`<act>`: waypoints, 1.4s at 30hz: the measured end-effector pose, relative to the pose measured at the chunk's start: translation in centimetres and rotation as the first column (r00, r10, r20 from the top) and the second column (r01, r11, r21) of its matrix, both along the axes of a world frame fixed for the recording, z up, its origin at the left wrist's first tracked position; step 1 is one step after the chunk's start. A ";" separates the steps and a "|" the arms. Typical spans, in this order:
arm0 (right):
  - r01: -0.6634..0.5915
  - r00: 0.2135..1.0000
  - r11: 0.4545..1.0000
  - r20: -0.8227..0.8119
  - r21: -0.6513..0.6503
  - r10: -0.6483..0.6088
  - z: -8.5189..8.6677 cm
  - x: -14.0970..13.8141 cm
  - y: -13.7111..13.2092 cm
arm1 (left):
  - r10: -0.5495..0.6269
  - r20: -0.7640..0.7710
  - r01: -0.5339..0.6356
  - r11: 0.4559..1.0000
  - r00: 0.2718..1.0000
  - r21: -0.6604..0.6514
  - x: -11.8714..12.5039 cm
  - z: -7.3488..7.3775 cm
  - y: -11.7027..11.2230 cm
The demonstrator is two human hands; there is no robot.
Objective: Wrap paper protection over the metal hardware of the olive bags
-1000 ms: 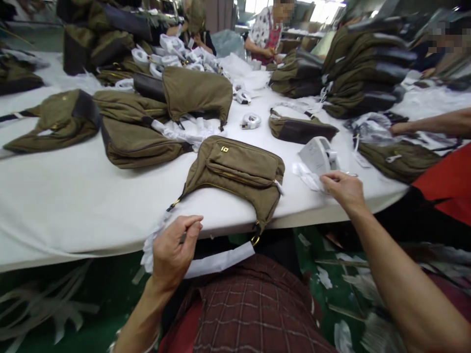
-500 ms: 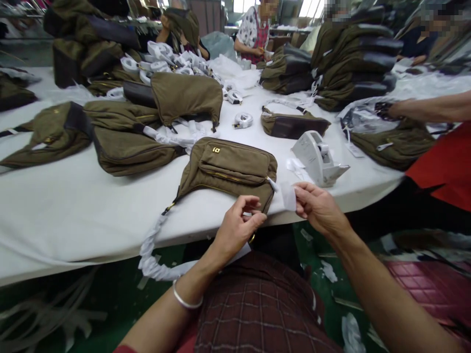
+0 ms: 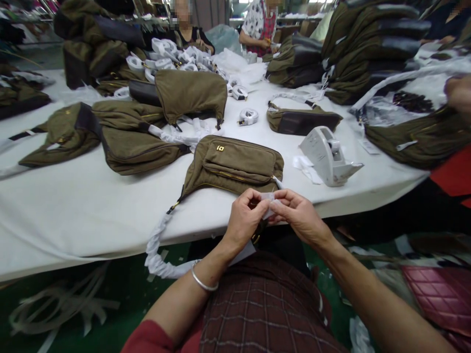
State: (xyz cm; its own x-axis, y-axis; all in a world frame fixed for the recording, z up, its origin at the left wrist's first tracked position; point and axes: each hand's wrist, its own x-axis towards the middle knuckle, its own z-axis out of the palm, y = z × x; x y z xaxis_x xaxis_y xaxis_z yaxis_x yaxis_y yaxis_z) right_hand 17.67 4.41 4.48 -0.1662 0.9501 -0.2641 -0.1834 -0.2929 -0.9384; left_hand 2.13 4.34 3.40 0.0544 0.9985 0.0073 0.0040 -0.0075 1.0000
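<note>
An olive-green shoulder bag (image 3: 239,162) with a gold emblem and a zipped front pocket lies at the table's near edge. Over its lower right corner, my left hand (image 3: 246,213) and my right hand (image 3: 296,213) meet, fingertips pinched on a small piece of thin white paper (image 3: 268,198). Both hands are closed on it. The bag's strap (image 3: 158,245), wrapped in white material, hangs over the edge and passes behind my left forearm. A white-wrapped zipper pull (image 3: 277,182) shows just above my right fingers.
A grey tape dispenser (image 3: 326,154) stands right of the bag, with white paper strips (image 3: 307,168) beside it. More olive bags (image 3: 136,142) lie to the left; a tall stack (image 3: 371,54) rises at back right. Coiled wrapped straps (image 3: 165,56) are heaped behind. Co-workers are around the table.
My right hand has moved left with the white paper to meet my left hand, which now pinches it too. At the right, a co-worker's arm has drawn back from a bag.
</note>
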 end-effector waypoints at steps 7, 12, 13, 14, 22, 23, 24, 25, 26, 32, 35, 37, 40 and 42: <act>0.026 0.949 0.982 0.305 0.185 -0.083 0.7 2.7 2.3 | 0.047 0.256 -0.015 0.992 0.965 -0.123 -1.0 -1.0 0.9; 0.181 0.737 0.873 0.526 0.452 -0.425 0.2 7.0 7.0 | 0.041 0.374 0.035 0.980 0.926 -0.194 -1.4 -0.9 1.1; 0.166 0.643 0.836 0.585 0.523 -0.494 -0.1 7.9 8.1 | 0.039 0.361 0.029 0.983 0.932 -0.180 -1.4 -0.9 1.1; 0.109 0.544 0.806 0.644 0.581 -0.538 -0.3 8.8 9.0 | 0.040 0.336 0.016 0.987 0.941 -0.160 -1.5 -0.9 1.1; -0.193 0.270 0.764 0.782 0.615 -0.561 -1.0 10.6 8.8 | 0.037 0.183 -0.014 0.992 0.982 -0.124 -4.0 -0.5 -0.4; -0.146 0.324 0.779 0.773 0.610 -0.545 -0.9 9.9 7.7 | 0.028 0.196 -0.002 0.991 0.980 -0.133 -4.4 -0.5 -0.7; -0.094 0.397 0.802 0.761 0.590 -0.513 -0.7 9.1 6.6 | 0.017 0.214 0.012 0.991 0.977 -0.137 -4.8 -0.5 -1.1; -0.052 0.480 0.833 0.745 0.551 -0.463 -0.5 8.1 5.3 | 0.008 0.231 0.024 0.991 0.973 -0.134 -5.3 -0.6 -1.4; -0.033 0.563 0.866 0.725 0.500 -0.397 -0.4 7.1 4.0 | 0.002 0.241 0.030 0.991 0.971 -0.129 -5.7 -0.6 -1.7; -0.213 0.727 0.936 0.686 0.279 -0.039 -1.9 2.0 -2.9 | 0.027 0.115 -0.003 0.979 0.993 -0.202 -7.4 -2.0 -3.1; -0.196 0.763 0.968 0.644 0.155 0.052 -3.9 0.6 -4.5 | -0.004 0.129 0.030 0.978 0.992 -0.205 -7.6 -3.0 -3.8; -0.123 0.863 0.991 0.499 0.057 0.079 -5.2 -0.2 -4.8 | -0.024 0.132 0.049 0.981 0.991 -0.186 -7.6 -3.4 -4.3; 0.042 0.997 0.992 0.065 -0.122 -0.034 -6.3 -1.7 -4.8 | -0.049 0.041 0.056 0.980 0.998 -0.191 -7.5 -3.6 -4.7; 0.081 0.969 0.962 -0.206 -0.261 -0.137 -6.5 -2.8 -4.7 | -0.053 -0.061 0.041 0.981 0.997 -0.191 -7.4 -3.5 -4.8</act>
